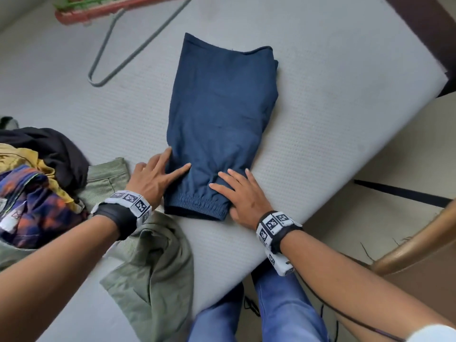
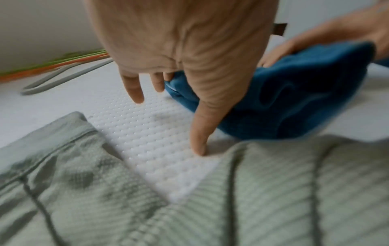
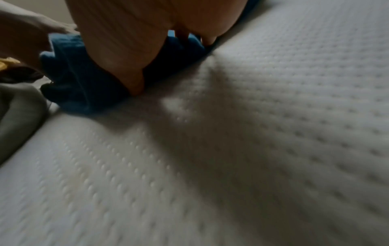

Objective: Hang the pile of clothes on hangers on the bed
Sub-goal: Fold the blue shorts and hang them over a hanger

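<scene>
Two hands lie flat on the folded dark blue fabric shorts, which rest on the white dotted mattress of the bed. The left hand has its fingers straight and a little spread, the tips on the left edge of the cloth. The right hand presses with straight fingers just beyond the gathered elastic waistband, and its thumb sits at the band's right corner. Neither hand grips anything.

The shorts are not on a hanger yet, in my judgement. The grey wire-like hanger lies well beyond the left fingertips, apart from the cloth, and the red and green hangers lie still farther. When one hand leaves to reach them, the folded layers can slide open, because only the flat pressure holds them. The right side of the shorts is near the mattress edge, so a careless pull toward the right fingers could drag it off.

Behind the left wrist lies a pale green textured garment, and left of that hand is a mixed pile of clothes, black, yellow and patterned. Nothing lies between the fingertips and the grey hanger.
</scene>
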Demonstrator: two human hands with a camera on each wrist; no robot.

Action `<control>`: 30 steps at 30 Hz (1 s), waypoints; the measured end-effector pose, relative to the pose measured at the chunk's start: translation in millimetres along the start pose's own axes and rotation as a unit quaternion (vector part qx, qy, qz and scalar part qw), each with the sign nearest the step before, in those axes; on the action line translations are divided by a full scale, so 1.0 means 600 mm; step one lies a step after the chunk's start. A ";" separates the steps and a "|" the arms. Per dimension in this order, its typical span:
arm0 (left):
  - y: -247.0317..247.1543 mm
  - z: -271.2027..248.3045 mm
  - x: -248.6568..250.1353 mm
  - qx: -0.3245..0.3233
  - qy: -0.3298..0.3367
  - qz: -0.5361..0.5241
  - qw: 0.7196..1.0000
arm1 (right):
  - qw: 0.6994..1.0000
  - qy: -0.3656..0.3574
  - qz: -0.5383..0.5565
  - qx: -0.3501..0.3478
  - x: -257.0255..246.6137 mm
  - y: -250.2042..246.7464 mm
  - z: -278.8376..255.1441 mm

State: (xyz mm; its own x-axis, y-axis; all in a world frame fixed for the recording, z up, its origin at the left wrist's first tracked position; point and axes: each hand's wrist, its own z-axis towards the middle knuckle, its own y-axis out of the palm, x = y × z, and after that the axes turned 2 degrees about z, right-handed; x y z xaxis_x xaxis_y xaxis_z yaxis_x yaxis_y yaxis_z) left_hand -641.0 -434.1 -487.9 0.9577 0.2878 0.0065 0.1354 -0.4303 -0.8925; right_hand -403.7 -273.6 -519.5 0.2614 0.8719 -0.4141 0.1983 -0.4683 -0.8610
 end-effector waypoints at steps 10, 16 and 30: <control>-0.076 -0.010 0.006 0.004 0.015 -0.150 0.989 | 0.944 0.150 0.289 0.052 -0.005 -0.085 -0.039; -0.124 -0.072 0.057 -0.074 0.048 -0.305 0.948 | 0.918 0.214 0.331 0.041 -0.028 -0.143 -0.145; -0.149 0.151 0.069 0.016 -0.271 -0.475 0.837 | 0.877 0.348 0.300 0.141 0.118 -0.205 0.065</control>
State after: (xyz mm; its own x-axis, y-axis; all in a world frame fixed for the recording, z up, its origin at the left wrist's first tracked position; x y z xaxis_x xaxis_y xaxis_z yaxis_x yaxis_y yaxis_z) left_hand -636.5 -306.5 -448.8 0.1644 0.8368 0.5223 0.7553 0.2338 -0.6122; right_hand -446.5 -148.4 -454.5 0.7713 0.1364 -0.6216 -0.3885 -0.6727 -0.6297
